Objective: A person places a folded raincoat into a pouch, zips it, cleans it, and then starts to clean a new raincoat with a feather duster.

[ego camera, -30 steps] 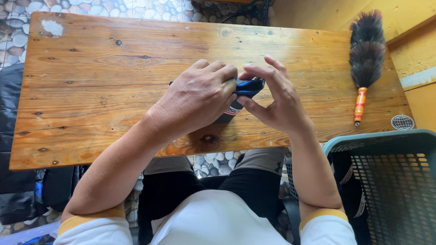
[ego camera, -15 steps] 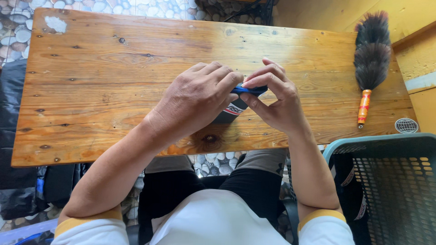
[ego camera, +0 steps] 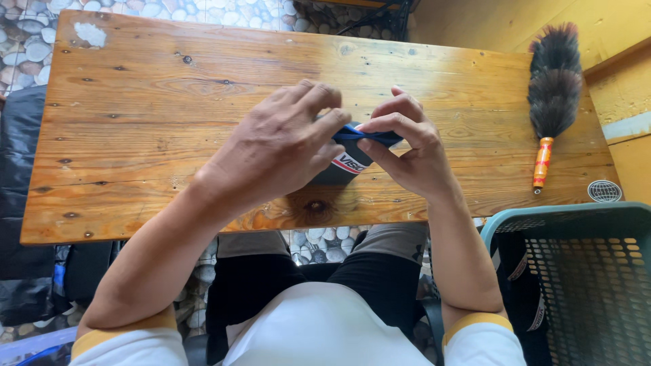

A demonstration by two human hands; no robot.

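Note:
A small dark cloth item [ego camera: 342,166] with a blue edge and a white and red label lies near the front edge of the wooden table [ego camera: 169,115]. My left hand [ego camera: 278,146] covers its left side, thumb and fingers closed on it. My right hand [ego camera: 407,146] pinches the blue edge [ego camera: 366,135] from the right. Most of the cloth is hidden under my hands.
A feather duster [ego camera: 553,88] with an orange handle lies at the table's right end. A teal plastic basket [ego camera: 576,285] holding dark cloth stands at the lower right. A round sticker [ego camera: 604,191] marks the table's right corner. Pebble floor shows beyond and below.
My right hand's fingers have closed from spread to a pinch on the blue edge. The cloth has been drawn tighter between both hands.

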